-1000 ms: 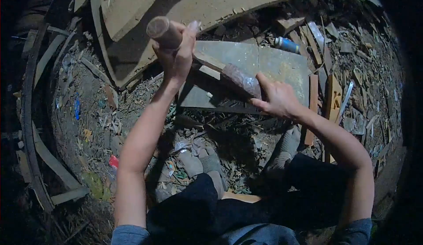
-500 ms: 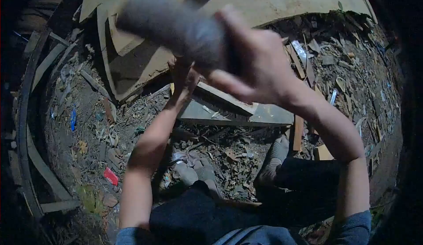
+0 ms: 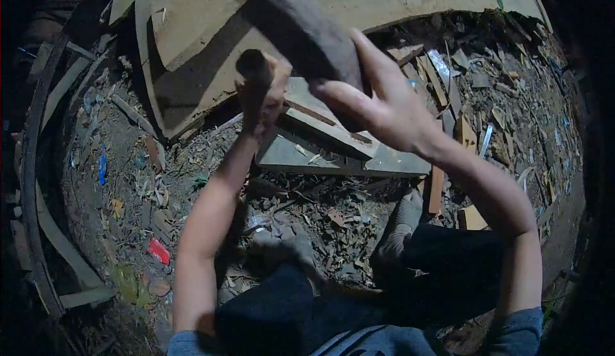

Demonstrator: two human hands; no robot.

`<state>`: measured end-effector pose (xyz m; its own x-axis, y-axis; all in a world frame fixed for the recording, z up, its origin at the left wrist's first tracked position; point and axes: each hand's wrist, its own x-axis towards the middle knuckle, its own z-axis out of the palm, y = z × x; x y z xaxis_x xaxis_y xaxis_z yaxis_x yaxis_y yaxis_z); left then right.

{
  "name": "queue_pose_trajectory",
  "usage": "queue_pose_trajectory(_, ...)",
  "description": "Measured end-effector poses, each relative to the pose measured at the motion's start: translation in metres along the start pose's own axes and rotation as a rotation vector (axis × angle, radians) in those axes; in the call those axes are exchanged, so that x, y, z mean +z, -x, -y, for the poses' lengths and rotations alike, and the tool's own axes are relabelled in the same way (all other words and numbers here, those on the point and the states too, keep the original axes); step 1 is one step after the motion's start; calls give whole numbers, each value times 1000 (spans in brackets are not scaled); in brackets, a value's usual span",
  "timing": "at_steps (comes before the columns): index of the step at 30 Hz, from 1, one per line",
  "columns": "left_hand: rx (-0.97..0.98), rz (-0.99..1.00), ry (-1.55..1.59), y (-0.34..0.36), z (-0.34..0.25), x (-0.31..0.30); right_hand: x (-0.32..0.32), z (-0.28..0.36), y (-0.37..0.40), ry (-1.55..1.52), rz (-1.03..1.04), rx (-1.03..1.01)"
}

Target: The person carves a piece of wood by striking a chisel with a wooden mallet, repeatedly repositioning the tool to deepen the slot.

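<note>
My right hand (image 3: 391, 109) is closed round the lower end of a thick dark wooden block (image 3: 304, 29), raised and tilted up to the left. My left hand (image 3: 272, 93) is closed round an upright chisel (image 3: 253, 66), whose dark round handle end faces me; its blade is hidden. The block is beside and above the chisel, apart from it in the picture. Below both hands, a pale wooden piece (image 3: 330, 135) with a long slot in its top lies on a flat board (image 3: 397, 162). Small chips rest on the board.
Large pale curved timber slabs (image 3: 423, 0) lie across the far side. Wood scraps, chips and leaves cover the ground, with a red wrapper (image 3: 159, 251) at left. My feet (image 3: 400, 228) are near the board, and a reddish wooden strip (image 3: 435, 189) lies at its right end.
The block in my right hand has swung to a steeper tilt and is less blurred. It no longer covers my left hand, so the chisel's handle end shows. The wooden piece has hardly moved.
</note>
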<state>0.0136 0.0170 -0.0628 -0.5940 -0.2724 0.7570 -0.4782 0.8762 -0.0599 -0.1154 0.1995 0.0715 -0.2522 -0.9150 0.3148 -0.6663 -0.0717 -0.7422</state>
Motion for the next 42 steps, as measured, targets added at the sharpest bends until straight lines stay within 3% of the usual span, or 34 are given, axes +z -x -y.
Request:
queue_pose_trajectory(2,-918,-10,1187,-29,-17,-34,9,-38,17,-40,103,247)
queue_pose_trajectory(3,-901,-130,1226,-25,-11,-32,18,-64,30,48,162,337)
queue_pose_trajectory(6,-1336,-475,1309,-29,-1,-41,21,-104,62,254,321,452)
queue_pose_trajectory(8,-1414,-516,1400,-22,23,-43,26,-121,73,358,422,478)
queue_pose_trajectory(11,-1531,-469,1491,-21,48,-46,27,-133,73,619,484,314)
queue_pose_trajectory(12,-1487,-470,1516,-23,48,-47,26,-142,71,609,490,323)
queue_pose_trajectory(14,-1439,-470,1536,-27,47,-47,23,-159,67,648,417,95)
queue_pose_trajectory(16,-1312,-520,1448,-32,41,-44,26,-157,66,646,362,105)
queue_pose_trajectory(18,-1310,-545,1392,-41,38,-41,26,-154,65,643,351,108)
queue_pose_trajectory(20,-1000,-409,1481,-47,35,-37,28,-155,67,644,335,123)
queue_pose_trajectory(22,-963,-379,1452,-60,26,-34,29,-156,68,653,314,133)
queue_pose_trajectory(24,-613,-151,1496,-67,18,-30,30,-158,70,648,288,116)
queue_pose_trajectory(29,-335,218,1525,-76,5,-17,31,-157,70,644,273,116)
queue_pose_trajectory(34,-330,183,1738,-71,-16,-2,30,-155,70,676,280,136)
queue_pose_trajectory(39,-326,229,1475,-63,-12,1,30,-153,69,667,286,148)
queue_pose_trajectory(42,-337,235,1497,-61,-11,-2,31,-158,70,642,260,127)
